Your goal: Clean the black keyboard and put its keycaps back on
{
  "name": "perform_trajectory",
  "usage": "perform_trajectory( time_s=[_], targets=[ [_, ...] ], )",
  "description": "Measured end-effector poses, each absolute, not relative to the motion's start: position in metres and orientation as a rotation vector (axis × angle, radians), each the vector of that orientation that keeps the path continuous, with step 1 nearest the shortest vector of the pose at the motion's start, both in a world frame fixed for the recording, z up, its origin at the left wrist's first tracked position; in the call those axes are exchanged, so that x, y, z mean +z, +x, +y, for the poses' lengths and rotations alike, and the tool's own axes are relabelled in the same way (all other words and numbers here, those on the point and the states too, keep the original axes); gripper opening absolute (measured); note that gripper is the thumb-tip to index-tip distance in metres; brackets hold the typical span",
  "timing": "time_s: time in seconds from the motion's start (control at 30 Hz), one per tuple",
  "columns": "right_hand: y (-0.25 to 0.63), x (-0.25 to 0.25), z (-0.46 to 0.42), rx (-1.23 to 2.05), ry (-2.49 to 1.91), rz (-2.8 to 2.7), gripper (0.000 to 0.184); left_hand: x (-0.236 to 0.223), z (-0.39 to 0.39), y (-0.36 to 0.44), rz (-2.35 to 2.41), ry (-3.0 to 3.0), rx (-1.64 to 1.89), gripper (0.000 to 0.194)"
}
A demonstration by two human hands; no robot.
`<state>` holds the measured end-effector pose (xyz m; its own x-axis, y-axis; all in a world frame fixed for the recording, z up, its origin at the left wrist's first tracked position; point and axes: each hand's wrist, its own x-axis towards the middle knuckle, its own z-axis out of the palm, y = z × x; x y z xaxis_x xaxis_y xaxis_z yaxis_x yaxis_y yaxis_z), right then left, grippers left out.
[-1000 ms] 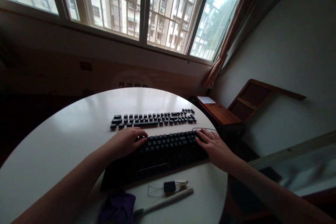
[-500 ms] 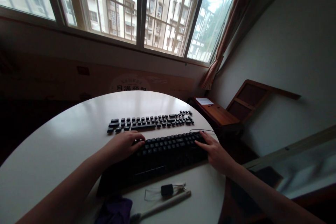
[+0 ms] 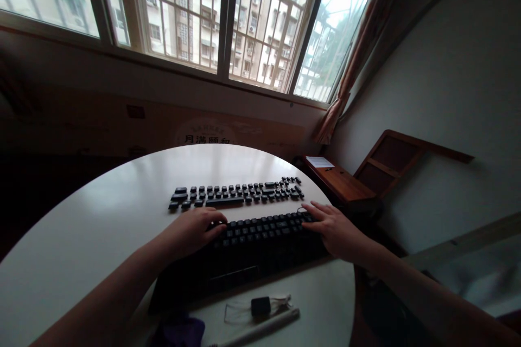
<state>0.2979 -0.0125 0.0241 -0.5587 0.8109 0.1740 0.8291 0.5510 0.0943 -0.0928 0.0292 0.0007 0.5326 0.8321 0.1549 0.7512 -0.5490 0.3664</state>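
A black keyboard [image 3: 260,230] lies slanted on the white round table [image 3: 97,217]. Its far part carries rows of keycaps; the near part is a dark, smooth-looking surface. My left hand [image 3: 199,227] is at the keyboard's far left, thumb and curled fingers closed at its edge. Over the right end, my right hand [image 3: 331,227] has its fingers spread, touching or just above the keys; contact is unclear there. Beyond the keyboard sit rows of loose black keycaps [image 3: 260,193], including a long space bar [image 3: 224,202].
Near the table's front lie a wire tool with a black block [image 3: 261,306], a pale-handled brush [image 3: 268,325] and a purple cloth [image 3: 183,331]. A thin cable [image 3: 301,209] runs behind my right hand. At the right stands a wooden chair [image 3: 350,184] with paper on it.
My right hand's fingers have shifted at the keyboard's right end, lifting and spreading again. My left hand keeps its grip. The camera has moved slightly.
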Motion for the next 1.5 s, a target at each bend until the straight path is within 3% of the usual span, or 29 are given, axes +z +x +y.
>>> perform_trajectory(
  time_s=[0.13, 0.27, 0.47, 0.73, 1.07, 1.27, 1.5],
  targets=[
    [0.293, 0.055, 0.047, -0.398, -1.340, -2.501, 0.040, 0.001, 0.030, -0.093, 1.325, 2.509, 0.464, 0.029],
    [0.287, 0.061, 0.129, -0.278, -1.703, -2.398, 0.028, 0.001, 0.031, -0.093, 1.326, 2.501, 0.454, 0.030],
    [0.280, 0.043, 0.208, -0.172, -1.936, -2.427, 0.023, -0.002, 0.033, -0.095, 1.311, 2.491, 0.480, 0.028],
    [0.275, 0.031, 0.234, -0.034, -2.076, -2.538, 0.032, -0.003, 0.033, -0.096, 1.307, 2.481, 0.464, 0.028],
    [0.263, 0.047, 0.219, -0.128, -1.885, -2.448, 0.020, -0.004, 0.035, -0.095, 1.301, 2.481, 0.460, 0.030],
    [0.291, 0.065, 0.137, -0.177, -1.593, -2.413, 0.024, -0.007, 0.037, -0.096, 1.284, 2.479, 0.486, 0.029],
    [0.340, 0.033, 0.029, 0.257, -1.268, -2.446, 0.020, -0.005, 0.036, -0.093, 1.312, 2.497, 0.446, 0.031]
  ],
)
